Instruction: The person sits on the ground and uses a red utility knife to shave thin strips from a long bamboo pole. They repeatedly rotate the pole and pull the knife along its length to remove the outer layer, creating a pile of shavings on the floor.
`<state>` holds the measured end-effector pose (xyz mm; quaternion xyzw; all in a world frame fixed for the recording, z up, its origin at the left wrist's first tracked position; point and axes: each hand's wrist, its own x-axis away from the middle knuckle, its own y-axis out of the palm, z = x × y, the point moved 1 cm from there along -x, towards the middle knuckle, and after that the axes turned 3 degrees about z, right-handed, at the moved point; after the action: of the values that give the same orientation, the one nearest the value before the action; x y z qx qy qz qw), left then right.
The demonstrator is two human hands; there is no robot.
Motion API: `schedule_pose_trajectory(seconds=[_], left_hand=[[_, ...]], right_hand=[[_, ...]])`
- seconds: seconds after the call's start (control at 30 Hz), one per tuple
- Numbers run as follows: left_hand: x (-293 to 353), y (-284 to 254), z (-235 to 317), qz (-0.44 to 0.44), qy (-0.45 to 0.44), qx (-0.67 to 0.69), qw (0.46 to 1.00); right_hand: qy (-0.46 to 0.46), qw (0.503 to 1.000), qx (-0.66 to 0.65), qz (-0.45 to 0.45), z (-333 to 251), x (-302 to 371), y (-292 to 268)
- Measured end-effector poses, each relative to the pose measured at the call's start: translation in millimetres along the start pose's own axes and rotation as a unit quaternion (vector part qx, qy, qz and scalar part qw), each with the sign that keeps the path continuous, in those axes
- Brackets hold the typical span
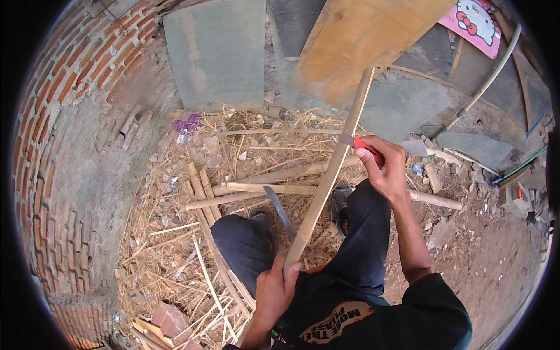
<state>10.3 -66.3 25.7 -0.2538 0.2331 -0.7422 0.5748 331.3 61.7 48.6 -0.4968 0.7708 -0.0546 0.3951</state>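
Note:
A long split bamboo strip (328,186) slants up between my knees, its lower end near my body. My left hand (275,294) is closed round that lower end, thumb along the side. Higher up, my right hand (382,166) grips a red-handled cutter knife (373,150). Its short grey blade (347,139) lies across the strip, touching it near the upper part. My right palm hides part of the handle. Between my feet rests a long dark machete blade (281,211), its lower end partly hidden behind the strip.
Bamboo poles (291,173) lie crosswise beyond my feet, and more strips (213,233) lean by my left knee. Straw and rubble (169,256) cover the ground. A brick wall (64,175) stands left; grey boards (216,58) and a brown panel (361,41) lean at the back.

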Motion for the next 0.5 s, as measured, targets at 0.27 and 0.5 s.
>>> schedule_pose_trajectory(seconds=[0.27, 0.5], left_hand=[[22.7, -2.2, -16.1, -0.059, -0.034, 0.015, 0.998], [10.9, -2.8, -44.9, -0.147, -0.112, 0.236, 0.954]], right_hand=[[0.103, 0.990, 0.054, 0.084, 87.9, -56.1, -33.1], [0.237, 0.942, -0.231, 0.052, 70.2, -28.5, -16.4]])
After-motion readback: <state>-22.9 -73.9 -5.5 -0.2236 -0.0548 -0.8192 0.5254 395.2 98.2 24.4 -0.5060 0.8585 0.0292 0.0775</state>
